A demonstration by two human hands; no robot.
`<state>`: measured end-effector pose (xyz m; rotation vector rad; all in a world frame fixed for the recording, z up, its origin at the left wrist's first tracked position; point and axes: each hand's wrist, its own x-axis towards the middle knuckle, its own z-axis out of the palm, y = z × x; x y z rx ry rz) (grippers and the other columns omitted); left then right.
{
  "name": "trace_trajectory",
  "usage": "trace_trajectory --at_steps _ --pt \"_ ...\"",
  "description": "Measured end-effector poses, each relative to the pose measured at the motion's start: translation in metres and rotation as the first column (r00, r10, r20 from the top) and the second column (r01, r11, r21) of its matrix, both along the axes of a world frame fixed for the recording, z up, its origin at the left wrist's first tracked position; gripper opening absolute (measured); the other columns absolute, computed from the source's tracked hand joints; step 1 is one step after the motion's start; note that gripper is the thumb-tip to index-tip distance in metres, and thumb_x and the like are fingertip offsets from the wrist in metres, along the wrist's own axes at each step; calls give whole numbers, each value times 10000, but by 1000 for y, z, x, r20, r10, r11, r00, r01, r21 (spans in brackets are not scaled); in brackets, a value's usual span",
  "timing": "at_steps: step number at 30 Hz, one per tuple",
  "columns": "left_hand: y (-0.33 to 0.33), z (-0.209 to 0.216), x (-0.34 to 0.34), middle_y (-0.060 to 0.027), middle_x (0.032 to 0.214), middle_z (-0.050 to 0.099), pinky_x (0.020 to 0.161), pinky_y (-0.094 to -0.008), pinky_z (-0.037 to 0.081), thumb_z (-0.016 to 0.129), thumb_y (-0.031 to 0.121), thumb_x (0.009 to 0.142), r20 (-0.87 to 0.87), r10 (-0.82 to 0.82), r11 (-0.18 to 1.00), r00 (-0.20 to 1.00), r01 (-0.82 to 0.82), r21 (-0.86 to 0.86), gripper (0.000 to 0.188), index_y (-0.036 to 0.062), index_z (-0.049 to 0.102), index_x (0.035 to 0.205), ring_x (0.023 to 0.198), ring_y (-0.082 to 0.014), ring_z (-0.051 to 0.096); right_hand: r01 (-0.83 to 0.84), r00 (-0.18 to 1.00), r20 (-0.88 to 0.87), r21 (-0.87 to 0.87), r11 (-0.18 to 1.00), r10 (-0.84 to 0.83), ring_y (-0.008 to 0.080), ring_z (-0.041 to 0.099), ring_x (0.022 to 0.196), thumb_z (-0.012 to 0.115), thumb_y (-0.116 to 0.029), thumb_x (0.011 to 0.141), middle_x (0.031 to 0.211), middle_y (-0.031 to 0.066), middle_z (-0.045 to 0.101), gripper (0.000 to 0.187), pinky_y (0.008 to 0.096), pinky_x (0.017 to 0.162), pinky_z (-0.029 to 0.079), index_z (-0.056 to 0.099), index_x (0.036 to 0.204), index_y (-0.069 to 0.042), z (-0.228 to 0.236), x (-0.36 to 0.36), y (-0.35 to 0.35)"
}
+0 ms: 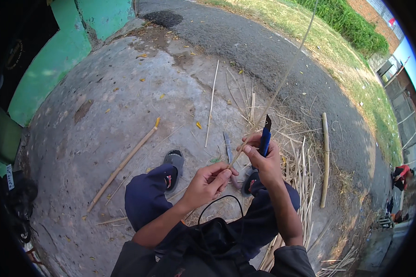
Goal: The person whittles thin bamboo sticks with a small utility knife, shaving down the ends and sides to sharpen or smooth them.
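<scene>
A long, thin bamboo strip [286,74] slants up from my hands and away to the far right. My left hand [208,185] pinches its near end between thumb and fingers. Just beyond, my right hand [269,159] grips a blue utility knife [265,141], its dark blade out and pointing up. The fingertips of that hand also touch the strip. Below them on the ground lies a larger knife [228,145], its bare blade showing and its handle partly hidden by my hands.
Split strips [305,198] are heaped by my right leg, among shavings [282,127]. A bamboo pole [125,161] lies left, another pole [326,159] right, and a pale stick [212,104] ahead. A green wall [55,76] stands at left; another person [401,177] is far right.
</scene>
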<state>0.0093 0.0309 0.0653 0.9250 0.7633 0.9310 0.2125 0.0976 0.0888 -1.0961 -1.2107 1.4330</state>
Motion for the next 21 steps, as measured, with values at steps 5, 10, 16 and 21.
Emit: trace_trajectory --at_steps 5,10,16,21 --pt "2 -12 6 86 655 438 463 -207 259 558 196 1131 -45 97 989 994 -91 116 249 8 708 1193 533 3 363 -43 999 4 91 995 43 180 746 1012 805 -109 944 981 113 759 227 338 944 558 683 1094 9 -4 4 0" --pt "1 0 3 92 648 426 443 -211 220 575 190 1125 49 75 994 996 -71 -83 236 3 713 1163 494 12 314 29 999 30 55 998 -31 182 756 987 803 -104 949 981 109 774 246 329 927 563 667 1109 25 0 -1 -3" --pt "1 1 4 96 653 415 456 -211 247 556 192 1131 5 84 995 996 -84 -48 244 -4 698 1164 510 4 315 35 999 -23 123 992 -32 171 759 982 784 -92 966 1016 118 791 253 310 927 562 664 1144 41 -7 1 -5" --pt "3 3 -1 82 674 416 494 -206 312 521 217 1145 21 11 999 1000 -10 -42 275 -7 676 1184 565 -4 368 25 995 89 222 975 -46 161 756 952 740 -127 1002 1001 97 791 275 307 887 565 657 1195 50 -2 0 -2"
